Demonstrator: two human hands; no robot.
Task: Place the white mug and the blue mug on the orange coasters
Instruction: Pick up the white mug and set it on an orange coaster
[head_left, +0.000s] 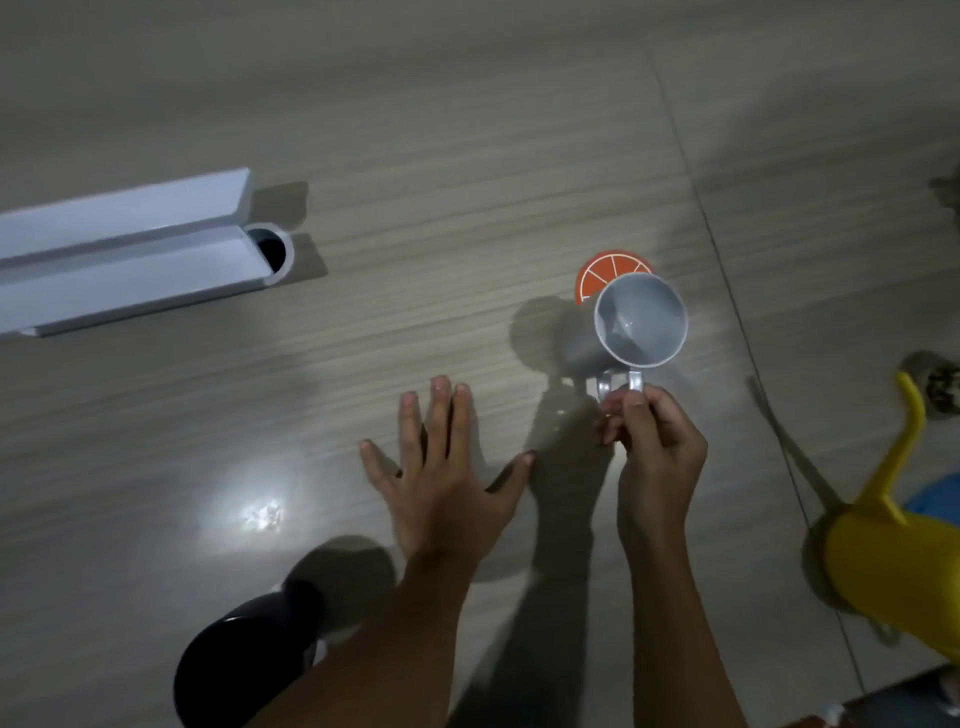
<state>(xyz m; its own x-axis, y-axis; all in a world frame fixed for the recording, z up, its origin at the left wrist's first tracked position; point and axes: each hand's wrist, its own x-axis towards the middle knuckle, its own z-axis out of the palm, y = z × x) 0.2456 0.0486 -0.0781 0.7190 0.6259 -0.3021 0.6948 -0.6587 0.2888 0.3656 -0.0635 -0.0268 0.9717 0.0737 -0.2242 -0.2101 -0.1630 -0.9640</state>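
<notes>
Overhead, the right hand (655, 441) pinches the handle of the white mug (640, 319), fingers closed round it. Mug interior shows nothing inside. Its mouth covers part of an orange coaster (602, 278) on the bench (467, 156); whether the base touches the coaster cannot be told. Left hand (447, 467) lies flat, fingers spread wide, holding nothing. A dark mug (244, 660) sits at the near edge, interior too dark to read. Yellow watering can (893, 540) at right.

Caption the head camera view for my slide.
Right hand holds white plastic mug by its handle over round orange coaster; left hand flat on floor.
</notes>
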